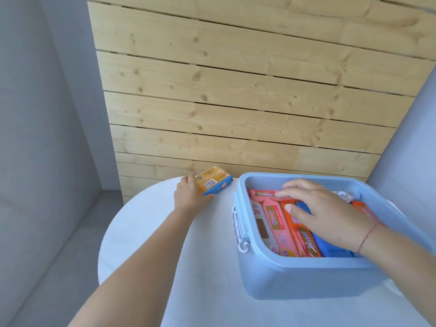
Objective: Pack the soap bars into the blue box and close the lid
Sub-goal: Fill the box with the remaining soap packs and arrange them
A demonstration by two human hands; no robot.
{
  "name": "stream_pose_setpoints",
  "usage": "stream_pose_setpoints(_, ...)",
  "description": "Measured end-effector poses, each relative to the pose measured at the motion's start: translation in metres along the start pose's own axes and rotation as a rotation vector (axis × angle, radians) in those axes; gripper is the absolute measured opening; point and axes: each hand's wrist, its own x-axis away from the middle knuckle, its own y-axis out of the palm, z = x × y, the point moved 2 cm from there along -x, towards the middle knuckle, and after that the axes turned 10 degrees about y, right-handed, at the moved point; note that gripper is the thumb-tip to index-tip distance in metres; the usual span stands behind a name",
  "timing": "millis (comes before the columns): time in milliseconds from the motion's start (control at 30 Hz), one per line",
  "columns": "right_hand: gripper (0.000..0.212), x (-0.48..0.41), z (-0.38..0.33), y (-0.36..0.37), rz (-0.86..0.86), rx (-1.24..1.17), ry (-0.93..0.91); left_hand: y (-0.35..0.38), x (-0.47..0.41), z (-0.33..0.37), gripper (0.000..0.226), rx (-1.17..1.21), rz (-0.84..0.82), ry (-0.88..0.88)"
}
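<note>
At about ten o'clock from the blue box (306, 277), near the far rim of the white round table (188, 267): one last loose soap bar (213, 180), yellow wrapper with a blue edge and a barcode face, tilted up on its long edge. Clasped by the left hand (188, 193), fingers curled round its near end, thumb under the blue edge; gripped, though lifted or merely tipped, cannot tell. Step in hand, by the look of it: fetching this bar for packing. Next move likely calls for a carry toward four o'clock, over the box's left wall and white latch (238, 230), then a slot found among tight rows.

Inside the box: pink bars (277, 227), an orange bar (303, 239) and a blue bar (330, 249), packed on edge, nearly full. Pressed flat on them, the right hand (330, 215), fingers spread and open, gripping nothing. No lid in sight. Behind, at twelve o'clock, a pine plank wall (236, 90).
</note>
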Motion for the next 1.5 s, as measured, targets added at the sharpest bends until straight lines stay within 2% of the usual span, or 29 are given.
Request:
stream_pose_setpoints(67,0.033,0.002,0.0,0.001,-0.006,0.011,0.003,0.001,-0.003,0.002,0.07,0.006,0.037,-0.003)
stream_pose_setpoints(200,0.033,0.008,0.005,0.0,-0.021,-0.002,0.009,-0.008,0.002,0.008,0.047,0.247,0.113,-0.12)
stream_pose_setpoints(300,0.033,0.012,0.011,-0.005,-0.015,-0.028,0.019,-0.032,0.016,0.018,0.031,0.364,0.19,-0.127)
stream_pose_setpoints(400,0.03,0.019,0.017,-0.018,0.031,-0.106,0.022,-0.07,0.032,0.042,0.037,0.43,0.304,-0.081)
stream_pose_setpoints(467,0.029,0.022,0.023,-0.028,0.082,-0.174,0.017,-0.097,0.041,0.066,0.06,0.49,0.38,-0.002)
stream_pose_setpoints(533,0.032,0.024,0.029,-0.041,0.149,-0.242,0.025,-0.117,0.051,0.098,0.068,0.521,0.397,0.129)
stream_pose_setpoints(600,0.037,0.027,0.04,-0.057,0.231,-0.335,0.044,-0.125,0.065,0.136,0.068,0.556,0.31,0.271)
stream_pose_setpoints(700,0.045,0.034,0.061,-0.076,0.314,-0.528,0.115,-0.111,0.085,0.184,0.071,0.601,0.051,0.399)
stream_pose_setpoints(800,0.045,0.038,0.075,-0.073,0.2,-0.633,0.187,-0.081,0.103,0.206,0.074,0.414,-0.105,0.508)
stream_pose_setpoints(933,0.036,0.045,0.087,-0.041,0.021,-0.611,0.251,-0.05,0.114,0.206,0.071,0.227,-0.332,0.467)
stream_pose_setpoints(1133,0.038,0.047,0.095,-0.03,-0.042,-0.608,0.211,-0.051,0.109,0.201,0.084,-0.179,-0.618,0.438)
stream_pose_setpoints(1233,0.038,0.047,0.098,-0.038,-0.055,-0.62,0.165,-0.053,0.108,0.209,0.086,-0.362,-0.592,0.471)
stream_pose_setpoints(1333,0.034,0.044,0.125,-0.057,0.143,-0.657,0.197,-0.046,0.107,0.231,0.084,-0.38,-0.468,0.564)
stream_pose_setpoints(1400,0.032,0.045,0.163,-0.067,0.272,-0.658,0.303,-0.031,0.108,0.256,0.08,-0.337,-0.445,0.653)
stream_pose_setpoints(1500,0.036,0.048,0.22,-0.058,0.248,-0.591,0.527,-0.012,0.11,0.291,0.072,-0.3,-0.415,0.753)
